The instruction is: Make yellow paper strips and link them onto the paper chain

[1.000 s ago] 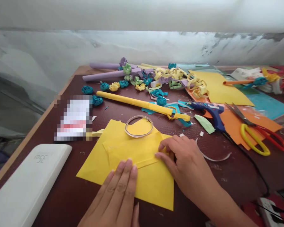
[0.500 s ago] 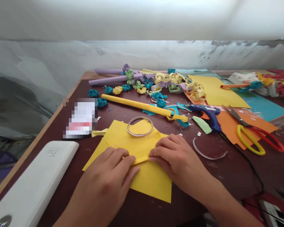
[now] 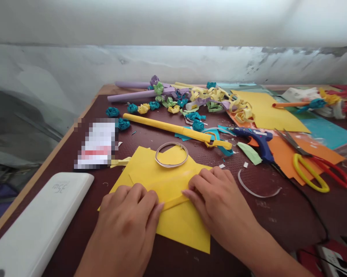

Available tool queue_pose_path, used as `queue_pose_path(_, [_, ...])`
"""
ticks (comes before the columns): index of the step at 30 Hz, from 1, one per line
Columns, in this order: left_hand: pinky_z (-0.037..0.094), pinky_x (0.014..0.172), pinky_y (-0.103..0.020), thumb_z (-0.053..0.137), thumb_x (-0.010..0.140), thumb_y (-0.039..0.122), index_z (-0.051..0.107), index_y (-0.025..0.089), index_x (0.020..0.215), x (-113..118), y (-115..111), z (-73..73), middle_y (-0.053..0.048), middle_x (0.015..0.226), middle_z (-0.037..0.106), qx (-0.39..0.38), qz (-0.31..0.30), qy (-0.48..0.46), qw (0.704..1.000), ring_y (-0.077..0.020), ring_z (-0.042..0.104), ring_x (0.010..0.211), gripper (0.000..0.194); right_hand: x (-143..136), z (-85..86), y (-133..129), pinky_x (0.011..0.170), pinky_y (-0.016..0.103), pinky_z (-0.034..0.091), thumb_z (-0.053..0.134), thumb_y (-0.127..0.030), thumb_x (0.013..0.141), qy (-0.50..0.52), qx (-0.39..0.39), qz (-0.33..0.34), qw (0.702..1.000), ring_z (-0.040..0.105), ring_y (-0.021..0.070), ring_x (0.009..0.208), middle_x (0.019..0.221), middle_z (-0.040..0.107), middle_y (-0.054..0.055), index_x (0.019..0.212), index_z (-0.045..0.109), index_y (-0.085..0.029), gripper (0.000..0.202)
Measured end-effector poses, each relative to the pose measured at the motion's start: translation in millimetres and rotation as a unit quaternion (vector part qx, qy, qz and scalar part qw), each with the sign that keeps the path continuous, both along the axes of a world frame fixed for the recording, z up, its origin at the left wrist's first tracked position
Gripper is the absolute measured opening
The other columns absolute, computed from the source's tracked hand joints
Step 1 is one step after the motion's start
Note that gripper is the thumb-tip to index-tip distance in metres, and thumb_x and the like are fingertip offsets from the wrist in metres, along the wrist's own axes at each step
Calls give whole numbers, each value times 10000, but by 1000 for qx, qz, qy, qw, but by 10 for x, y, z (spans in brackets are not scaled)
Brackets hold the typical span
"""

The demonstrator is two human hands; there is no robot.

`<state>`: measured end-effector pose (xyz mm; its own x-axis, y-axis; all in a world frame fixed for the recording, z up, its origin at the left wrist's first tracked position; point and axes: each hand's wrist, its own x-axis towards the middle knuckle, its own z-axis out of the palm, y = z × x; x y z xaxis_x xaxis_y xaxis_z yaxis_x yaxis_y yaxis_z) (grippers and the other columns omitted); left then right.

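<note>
A sheet of yellow paper (image 3: 161,184) is folded over along its near edge into a narrow strip. My left hand (image 3: 129,215) pinches the left end of that fold, thumb and fingers pressed together. At the other end, my right hand (image 3: 216,196) grips the fold between thumb and fingers. Under it lies another yellow sheet (image 3: 187,232), its near corner showing between my wrists. A thin coiled ring (image 3: 171,154) rests on the paper just beyond the fold. My fingers hide both ends of the folded strip.
A white power bank (image 3: 43,219) and a blurred-out phone (image 3: 96,144) lie left. Beyond are a yellow paper tube (image 3: 164,126), crinkled paper flowers (image 3: 144,108) and lilac tubes (image 3: 138,95). To the right are a blue glue gun (image 3: 260,138) with its cord and scissors (image 3: 312,169).
Both hands have shifted slightly nearer and farther apart along the fold. More of the folded strip shows between them, pressed flatter. The view has moved a little.
</note>
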<state>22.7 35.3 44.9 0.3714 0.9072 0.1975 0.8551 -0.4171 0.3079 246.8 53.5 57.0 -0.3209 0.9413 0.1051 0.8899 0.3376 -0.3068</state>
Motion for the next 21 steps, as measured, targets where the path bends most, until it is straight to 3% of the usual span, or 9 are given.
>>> queue_pose_path(12, [306,759,-404,606,993,384,554,228,802,-90,-18,-80,-8,811,613,35,28,44,998,-242,531,802,252,51,-12,-29,799,410,287,735,-316,957,61,27,-43,997,470,252,852,882,638,8,818,649,-251,176])
queue_pose_path(14, [324,770,-419,605,993,392,604,235,903,-94,-40,-91,-32,868,644,64,36,43,996,-261,539,835,181,95,-29,-15,797,410,291,748,-306,948,72,31,-54,996,478,251,857,888,641,11,836,651,-247,159])
queue_pose_path(16, [346,795,-446,564,1004,319,647,243,1109,-105,-85,-106,-65,974,681,111,22,53,992,-292,556,897,154,166,-48,-7,801,415,301,759,-302,941,70,39,-70,994,486,254,862,890,642,17,862,651,-241,147])
queue_pose_path(18, [378,848,-482,501,993,176,623,243,1286,-122,-142,-125,-92,1085,704,155,-27,69,985,-327,577,998,324,239,-59,-10,815,424,320,773,-310,935,62,56,-82,993,494,257,867,895,644,24,902,652,-236,146])
queue_pose_path(21, [422,947,-499,488,934,25,609,188,1333,-149,-199,-149,-109,1166,721,189,-93,69,975,-335,594,1112,447,291,-40,-31,865,422,368,675,-229,1004,66,87,-12,994,528,248,941,1004,681,40,1015,666,-232,15])
